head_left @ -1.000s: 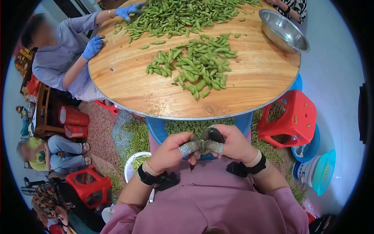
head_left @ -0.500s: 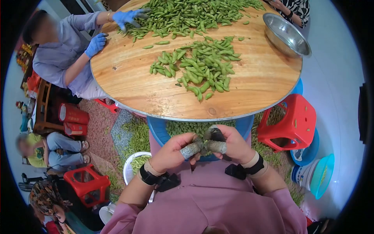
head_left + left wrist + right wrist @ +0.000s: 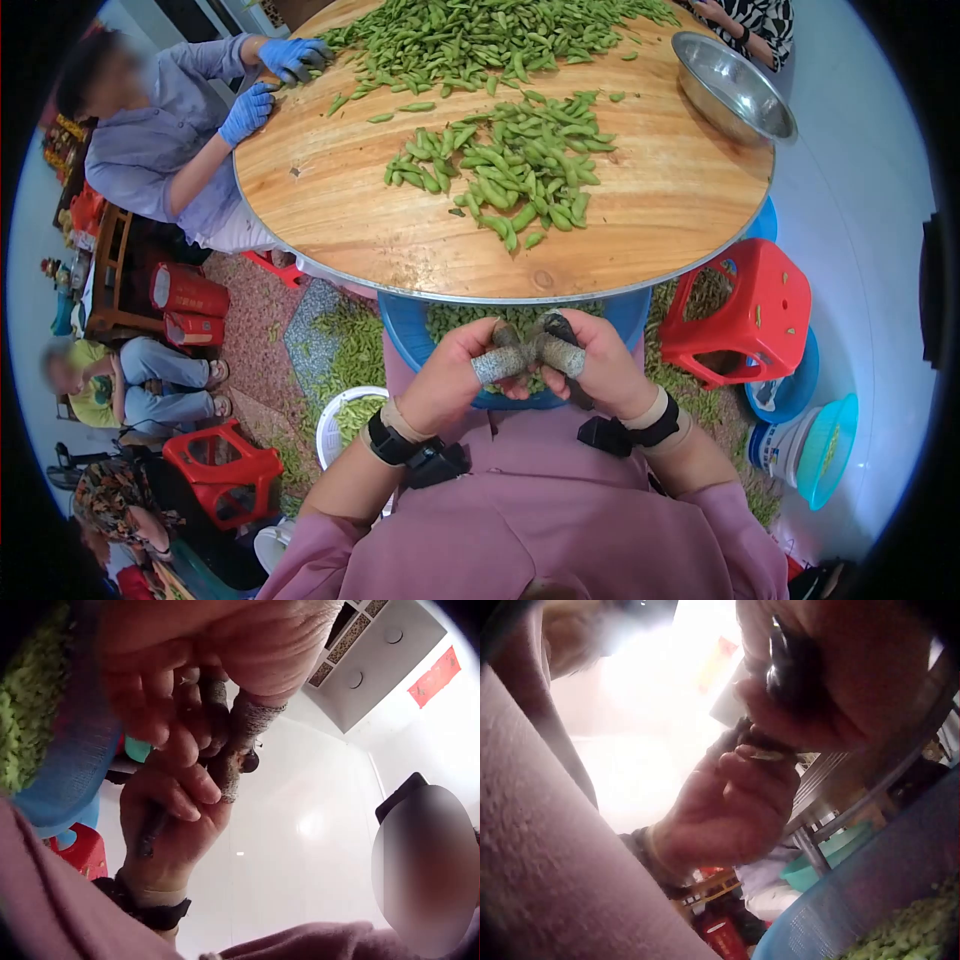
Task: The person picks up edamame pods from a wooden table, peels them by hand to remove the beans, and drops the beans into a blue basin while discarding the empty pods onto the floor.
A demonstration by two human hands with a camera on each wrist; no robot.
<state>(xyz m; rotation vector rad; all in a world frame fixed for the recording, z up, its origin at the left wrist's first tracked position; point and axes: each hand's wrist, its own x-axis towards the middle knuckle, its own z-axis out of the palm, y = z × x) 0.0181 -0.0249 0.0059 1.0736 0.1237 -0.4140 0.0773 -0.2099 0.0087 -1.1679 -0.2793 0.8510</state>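
My left hand (image 3: 455, 365) and right hand (image 3: 605, 370) meet close together, low in front of the table edge. Grey wrapping covers both thumbs, whose tips come together; dark covering shows on the index fingers. Between the fingertips they pinch a small bean pod, mostly hidden; a pale green sliver (image 3: 766, 756) shows in the right wrist view. A dark, shiny piece (image 3: 784, 667) lies against my right palm. Just beyond and below the hands, a blue basket (image 3: 398, 335) holds shelled green beans (image 3: 450, 322).
Piles of green pods (image 3: 520, 165) lie on the round wooden table (image 3: 340, 225) beside a steel bowl (image 3: 735, 90). A person in blue gloves (image 3: 245, 113) sits at its left. Red stools (image 3: 785, 300) and a white basket (image 3: 327, 435) flank me; loose pods cover the floor.
My hands stay together while the thumbs shift at the fingertips, and the left wrist turns slightly. Across the table, one gloved hand has drawn back from the big pile toward the table's left edge.
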